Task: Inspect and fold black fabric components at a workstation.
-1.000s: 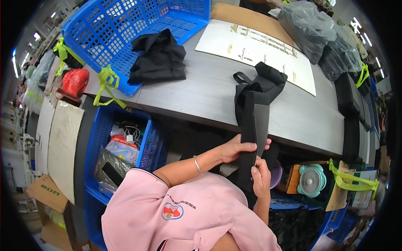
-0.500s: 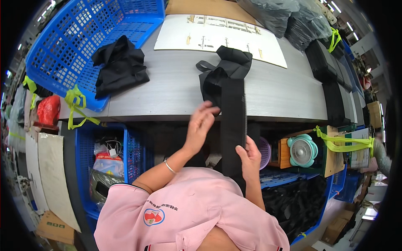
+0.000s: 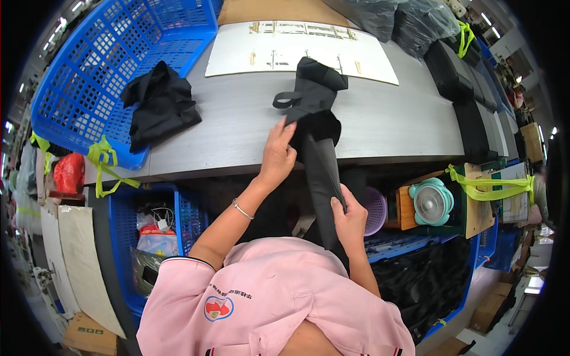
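A long black fabric piece (image 3: 314, 127) lies partly on the grey table (image 3: 237, 127) and hangs over its front edge. My left hand (image 3: 278, 155) pinches the fabric's left edge just at the table's front. My right hand (image 3: 349, 218) grips the lower hanging part below the table edge. The upper end of the fabric is bunched, with a strap loop (image 3: 288, 99) sticking out to the left.
A second black garment (image 3: 160, 104) spills from a blue basket (image 3: 101, 71) at the back left. A white printed sheet (image 3: 297, 50) lies behind. Black stacks (image 3: 469, 107) line the right side. Under the table stand blue crates (image 3: 148, 231), a purple basket (image 3: 374, 207) and a small fan (image 3: 431, 202).
My left hand has moved up the fabric from below the table edge to the table's front. The fabric has been pulled straighter between my hands.
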The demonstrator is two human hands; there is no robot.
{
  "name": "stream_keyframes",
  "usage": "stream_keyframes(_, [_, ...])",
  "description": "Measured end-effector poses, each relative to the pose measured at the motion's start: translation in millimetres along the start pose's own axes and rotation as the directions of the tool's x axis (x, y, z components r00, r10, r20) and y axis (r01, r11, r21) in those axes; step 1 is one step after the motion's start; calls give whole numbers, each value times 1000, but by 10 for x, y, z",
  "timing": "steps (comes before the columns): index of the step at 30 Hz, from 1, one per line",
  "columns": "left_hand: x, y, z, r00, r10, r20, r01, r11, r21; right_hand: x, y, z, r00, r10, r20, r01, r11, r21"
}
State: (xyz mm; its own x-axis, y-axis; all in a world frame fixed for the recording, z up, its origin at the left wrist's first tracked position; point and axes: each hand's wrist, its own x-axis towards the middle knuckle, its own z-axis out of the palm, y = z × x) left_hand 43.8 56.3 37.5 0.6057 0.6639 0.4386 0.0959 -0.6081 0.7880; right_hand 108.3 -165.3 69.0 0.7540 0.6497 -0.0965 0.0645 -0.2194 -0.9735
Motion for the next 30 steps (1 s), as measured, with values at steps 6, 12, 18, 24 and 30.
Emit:
stream_keyframes(6, [-217,606,159,844,441,304,-384,894,-231,232,77,232,853,-515,78,393,537,-747])
stream_keyframes(12, [-453,695,80,921,379,92,-369,922,-115,596,553,179,906,-424,-3,416,890,-187])
stream_keyframes(18, [-726,427,72,974,209,-90,-211,977,-17,449,197,250,995,64,-72,-2,763,647])
stream_keyframes(24, [-698,624,157,991,25,-131,-43,989,-141,447,-126,141,988,157,-18,-78,584,808])
stream_keyframes(30, [-583,832,267,981,38,-191,-100,940,-327,459,-41,156,993,120,-23,-43,516,855])
